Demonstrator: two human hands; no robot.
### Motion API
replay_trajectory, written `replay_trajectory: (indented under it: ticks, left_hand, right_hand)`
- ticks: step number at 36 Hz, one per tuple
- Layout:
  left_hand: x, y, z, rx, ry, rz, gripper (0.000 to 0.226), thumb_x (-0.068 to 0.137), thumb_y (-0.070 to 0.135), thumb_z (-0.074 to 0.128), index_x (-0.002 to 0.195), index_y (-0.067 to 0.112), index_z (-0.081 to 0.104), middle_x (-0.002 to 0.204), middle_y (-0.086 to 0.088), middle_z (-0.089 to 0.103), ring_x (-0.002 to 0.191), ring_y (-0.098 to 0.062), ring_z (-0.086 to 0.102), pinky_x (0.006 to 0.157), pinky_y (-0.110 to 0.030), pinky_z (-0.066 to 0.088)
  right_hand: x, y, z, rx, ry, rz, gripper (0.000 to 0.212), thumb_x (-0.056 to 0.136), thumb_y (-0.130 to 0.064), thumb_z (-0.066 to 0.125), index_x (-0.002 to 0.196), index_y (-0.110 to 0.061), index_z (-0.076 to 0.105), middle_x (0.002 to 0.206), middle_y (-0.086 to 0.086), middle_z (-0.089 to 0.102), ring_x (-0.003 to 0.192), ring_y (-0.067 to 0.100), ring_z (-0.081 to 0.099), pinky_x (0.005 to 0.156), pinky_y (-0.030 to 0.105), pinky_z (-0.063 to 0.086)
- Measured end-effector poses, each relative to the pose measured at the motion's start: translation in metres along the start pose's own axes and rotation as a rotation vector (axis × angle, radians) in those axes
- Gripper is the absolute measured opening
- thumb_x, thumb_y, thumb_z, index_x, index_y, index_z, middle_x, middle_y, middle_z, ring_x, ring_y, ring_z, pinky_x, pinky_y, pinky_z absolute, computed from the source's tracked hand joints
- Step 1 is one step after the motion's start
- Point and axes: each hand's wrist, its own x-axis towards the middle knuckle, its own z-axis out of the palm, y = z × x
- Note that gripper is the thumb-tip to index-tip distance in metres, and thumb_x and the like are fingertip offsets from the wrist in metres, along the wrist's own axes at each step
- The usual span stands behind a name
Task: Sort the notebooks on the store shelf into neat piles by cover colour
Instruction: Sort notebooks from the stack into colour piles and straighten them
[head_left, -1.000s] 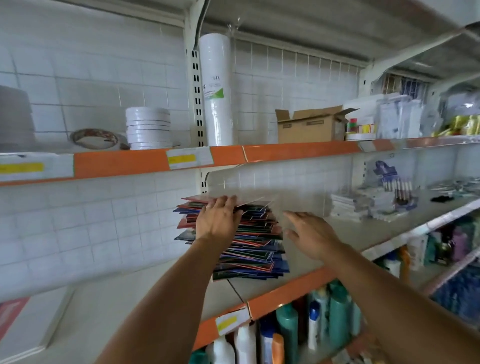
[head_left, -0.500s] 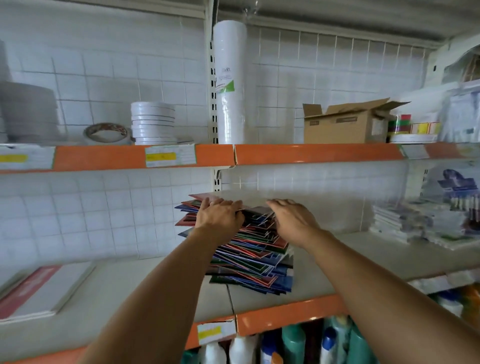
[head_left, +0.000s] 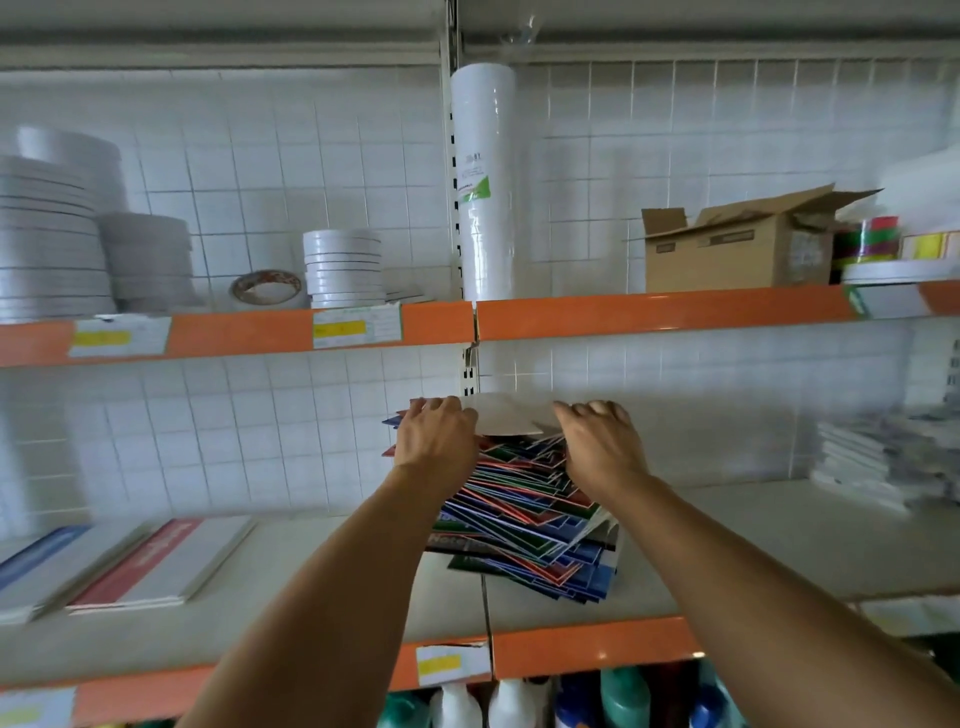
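A messy stack of notebooks with red, green and blue covers sits in the middle of the lower store shelf, its edges fanned out towards me. My left hand lies on the stack's upper left, fingers curled over the far edge. On the upper right my right hand has its fingers bent over the top. Between them a pale-faced top notebook is held up slightly from the pile. The stack's far side is hidden behind my hands.
Flat red and blue books lie at the shelf's left, white booklets at its right. Above, the upper shelf carries tape rolls, a tall white roll and a cardboard box. Bottles stand below.
My right hand came in from the right and settled on top of the stack beside the left. The pale top notebook now shows raised between both hands. The view swung left.
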Motion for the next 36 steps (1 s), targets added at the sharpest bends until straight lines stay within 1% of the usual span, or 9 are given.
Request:
replay_trajectory:
  ticks: [5, 9, 15, 19, 24, 27, 33, 35, 36]
  left_hand:
    - [-0.003, 0.002, -0.004, -0.066, -0.028, -0.056, 0.032, 0.090, 0.003, 0.046, 0.120, 0.013, 0.052, 0.113, -0.010, 0.061, 0.100, -0.027, 0.059, 0.081, -0.037, 0.049]
    - [-0.002, -0.001, 0.000, -0.078, -0.035, -0.045, 0.035, 0.092, 0.001, 0.045, 0.125, 0.013, 0.046, 0.112, -0.013, 0.060, 0.093, -0.029, 0.062, 0.078, -0.040, 0.055]
    - [-0.004, -0.009, -0.001, -0.033, -0.020, 0.001, 0.042, 0.094, 0.002, 0.044, 0.132, 0.020, 0.042, 0.116, -0.012, 0.058, 0.096, -0.028, 0.060, 0.078, -0.040, 0.054]
    - [-0.009, -0.015, 0.000, -0.052, -0.002, -0.012, 0.039, 0.094, 0.004, 0.048, 0.129, 0.022, 0.047, 0.112, -0.009, 0.061, 0.094, -0.024, 0.060, 0.080, -0.037, 0.052]
    - [-0.019, -0.021, -0.002, -0.112, 0.005, -0.075, 0.042, 0.092, 0.003, 0.048, 0.129, 0.022, 0.046, 0.116, -0.008, 0.060, 0.097, -0.024, 0.060, 0.083, -0.036, 0.051]
    - [-0.028, -0.026, -0.006, -0.107, 0.011, -0.097, 0.039, 0.092, 0.004, 0.048, 0.127, 0.020, 0.046, 0.118, -0.007, 0.059, 0.100, -0.024, 0.059, 0.082, -0.035, 0.051]
    - [-0.059, -0.040, -0.019, -0.081, 0.029, -0.176, 0.046, 0.092, -0.001, 0.043, 0.133, 0.019, 0.045, 0.129, -0.006, 0.054, 0.109, -0.025, 0.056, 0.086, -0.035, 0.050]
    - [-0.072, -0.046, -0.023, -0.068, 0.026, -0.215, 0.049, 0.093, -0.001, 0.041, 0.136, 0.021, 0.043, 0.134, -0.004, 0.050, 0.111, -0.025, 0.055, 0.086, -0.035, 0.050]
    - [-0.078, -0.049, -0.026, -0.062, 0.023, -0.234, 0.049, 0.094, 0.000, 0.040, 0.138, 0.022, 0.042, 0.137, -0.003, 0.048, 0.111, -0.024, 0.055, 0.087, -0.035, 0.049]
  right_hand:
    - [0.001, -0.003, 0.000, -0.047, 0.015, -0.023, 0.056, 0.085, -0.001, 0.050, 0.139, -0.016, 0.043, 0.130, 0.003, 0.049, 0.122, 0.024, 0.040, 0.109, 0.035, 0.026]
    - [0.001, -0.003, -0.002, -0.018, 0.030, -0.039, 0.041, 0.085, 0.002, 0.048, 0.119, -0.016, 0.061, 0.115, 0.001, 0.053, 0.112, 0.021, 0.043, 0.100, 0.032, 0.033]
    - [0.001, -0.003, -0.013, 0.070, -0.048, -0.077, 0.038, 0.085, 0.007, 0.045, 0.119, -0.009, 0.049, 0.121, 0.005, 0.053, 0.113, 0.020, 0.046, 0.092, 0.029, 0.038]
    - [-0.006, -0.002, -0.022, 0.108, -0.169, -0.070, 0.049, 0.086, 0.014, 0.042, 0.129, -0.010, 0.040, 0.101, 0.006, 0.054, 0.088, 0.020, 0.052, 0.071, 0.028, 0.041]
    - [-0.013, -0.005, -0.027, 0.072, -0.167, -0.113, 0.071, 0.090, 0.013, 0.039, 0.148, -0.026, 0.028, 0.133, 0.007, 0.054, 0.105, 0.022, 0.058, 0.081, 0.032, 0.050]
    - [-0.016, -0.009, -0.031, 0.010, -0.141, -0.149, 0.073, 0.091, 0.011, 0.036, 0.150, -0.027, 0.021, 0.140, 0.008, 0.049, 0.109, 0.024, 0.059, 0.087, 0.034, 0.052]
    - [-0.013, -0.023, -0.033, -0.066, -0.147, -0.238, 0.086, 0.088, 0.012, 0.038, 0.152, -0.031, 0.000, 0.155, 0.013, 0.027, 0.070, 0.017, 0.061, 0.060, 0.029, 0.057]
    - [-0.012, -0.030, -0.031, -0.078, -0.131, -0.283, 0.089, 0.086, 0.013, 0.039, 0.153, -0.029, -0.001, 0.156, 0.012, 0.023, 0.089, 0.022, 0.064, 0.065, 0.030, 0.057]
    - [-0.012, -0.035, -0.032, -0.073, -0.122, -0.299, 0.087, 0.086, 0.014, 0.040, 0.153, -0.028, 0.001, 0.157, 0.011, 0.021, 0.106, 0.025, 0.061, 0.075, 0.032, 0.057]
